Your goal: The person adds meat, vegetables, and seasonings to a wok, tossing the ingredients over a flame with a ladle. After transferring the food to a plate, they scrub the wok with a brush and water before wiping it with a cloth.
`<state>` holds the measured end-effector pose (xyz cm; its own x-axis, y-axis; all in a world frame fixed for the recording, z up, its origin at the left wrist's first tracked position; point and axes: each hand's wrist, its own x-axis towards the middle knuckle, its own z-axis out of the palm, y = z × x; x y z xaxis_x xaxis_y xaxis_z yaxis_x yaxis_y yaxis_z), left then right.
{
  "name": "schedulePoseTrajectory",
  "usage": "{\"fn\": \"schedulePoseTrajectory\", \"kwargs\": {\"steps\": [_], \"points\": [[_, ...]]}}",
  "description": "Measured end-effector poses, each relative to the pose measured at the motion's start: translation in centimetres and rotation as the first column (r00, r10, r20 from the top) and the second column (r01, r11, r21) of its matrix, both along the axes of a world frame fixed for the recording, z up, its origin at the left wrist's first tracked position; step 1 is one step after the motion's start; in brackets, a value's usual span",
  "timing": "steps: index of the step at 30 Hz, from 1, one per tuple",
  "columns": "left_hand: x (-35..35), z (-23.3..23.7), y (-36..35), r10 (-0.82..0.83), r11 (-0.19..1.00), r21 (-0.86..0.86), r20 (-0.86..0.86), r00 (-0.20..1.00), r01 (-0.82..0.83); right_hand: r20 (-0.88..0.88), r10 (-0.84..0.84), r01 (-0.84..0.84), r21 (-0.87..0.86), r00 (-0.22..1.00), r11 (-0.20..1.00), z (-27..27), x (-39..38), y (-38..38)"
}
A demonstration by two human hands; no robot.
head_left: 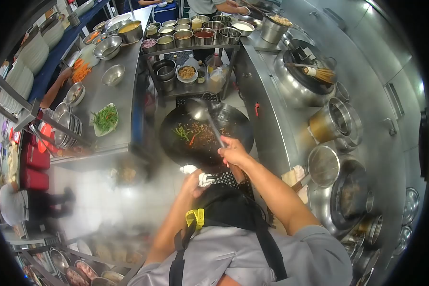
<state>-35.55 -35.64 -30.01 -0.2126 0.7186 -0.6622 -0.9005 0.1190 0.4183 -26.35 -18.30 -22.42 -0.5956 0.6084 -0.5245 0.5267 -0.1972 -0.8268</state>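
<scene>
Holding the ladle [214, 127]: the right hand [232, 153] was closed round the handle, at about 5 o'clock over the wok [238, 119].
Clasping the white cloth [205, 180]: the left hand [193, 184] was closed at the wok's near edge, 7 o'clock; whether it gripped the rim too could not be told.
Ladle bowl: it hung over the wok at 11 o'clock.
Wok food: small brown bits [206, 137] were scattered across the middle, with green strips [181, 132] towards 9.
Rack: at 12 o'clock from the wok stood a metal rack [191, 47], steel containers [204, 36] along its top and a bowl of brown chunks [187, 73] below.
Left bench: at 9 o'clock a plate of greens [105, 119] lay on the steel bench [93, 143]; shredded orange vegetables [81, 70] sat at 10.
Right side: a strainer [323, 165] rested between 3 and 4, a brush [321, 74] at 2.
Co-worker: a grey-sleeved person [204, 7] stood beyond the rack at 12.
</scene>
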Motion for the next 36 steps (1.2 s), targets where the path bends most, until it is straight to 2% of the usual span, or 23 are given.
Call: {"fn": "schedulePoseTrajectory", "kwargs": {"steps": [3,4,5,7,9,11,13,15,17,18,21,25,29,31,35,36], "points": [[0.4,0.5,0.1,0.015,0.999,-0.047,-0.027,1.000,-0.016,0.092,-0.074,0.066,0.095,0.993,0.993,0.1,0.1,-0.9],[0.4,0.6,0.3,0.017,0.998,-0.054,-0.023,1.000,-0.019,0.051,-0.092,0.090,0.026,0.994,0.996,-1.6,0.3,-1.5],[0.4,0.7,0.7,0.020,0.998,-0.057,-0.017,1.000,-0.021,0.048,-0.044,0.044,0.003,0.998,0.999,-0.8,0.5,-2.6],[0.2,0.7,0.8,0.015,0.998,-0.066,0.006,1.000,-0.014,-0.057,0.017,-0.028,-0.200,0.998,0.979,0.3,1.7,-3.0],[0.1,0.5,0.9,0.013,0.997,-0.075,0.005,1.000,-0.012,-0.077,0.012,-0.033,-0.274,0.997,0.961,0.2,2.6,-1.1],[-0.1,0.0,0.6,0.026,0.996,-0.081,-0.015,1.000,-0.027,-0.009,-0.070,0.068,-0.132,0.998,0.989,-0.1,3.1,-0.6],[0.0,-0.8,0.6,0.002,0.997,-0.075,-0.043,0.999,-0.005,-0.012,-0.174,0.174,0.040,0.985,0.984,-2.3,3.2,0.1],[0.2,-1.1,0.9,-0.006,0.998,-0.067,-0.062,0.998,0.002,0.005,-0.268,0.268,-0.021,0.963,0.963,-1.9,2.5,-1.0],[0.4,-1.1,1.5,0.006,0.998,-0.062,-0.069,0.998,-0.011,-0.025,-0.235,0.231,-0.110,0.972,0.967,-1.3,1.7,-3.0],[0.3,-1.0,1.6,-0.010,0.997,-0.073,-0.078,0.997,0.004,-0.054,-0.206,0.190,-0.210,0.977,0.959,-1.9,1.6,-3.0],[0.3,1.0,1.2,-0.007,0.996,-0.090,-0.047,0.999,0.003,-0.076,-0.095,0.073,-0.248,0.993,0.966,-0.7,1.7,-0.9],[0.2,1.1,0.5,-0.064,0.996,-0.070,-0.060,0.996,0.059,0.062,-0.048,0.042,0.087,0.997,0.995,-1.8,1.2,0.2],[0.0,-0.3,0.6,-0.066,0.991,-0.118,-0.055,0.996,0.059,0.083,0.199,-0.207,0.100,0.977,0.973,-0.2,2.7,-2.0],[-0.2,-0.4,0.8,-0.044,0.990,-0.139,-0.043,0.998,0.037,-0.002,0.163,-0.162,-0.089,0.987,0.983,0.8,3.5,-1.2],[-1.1,0.3,1.3,-0.046,0.992,-0.122,-0.095,0.994,0.035,-0.048,-0.093,0.091,-0.039,0.995,0.995,1.6,5.4,0.2],[-1.1,0.4,1.2,-0.039,0.993,-0.117,-0.112,0.993,0.026,-0.091,-0.144,0.143,-0.024,0.985,0.989,3.8,6.2,0.3]]}}
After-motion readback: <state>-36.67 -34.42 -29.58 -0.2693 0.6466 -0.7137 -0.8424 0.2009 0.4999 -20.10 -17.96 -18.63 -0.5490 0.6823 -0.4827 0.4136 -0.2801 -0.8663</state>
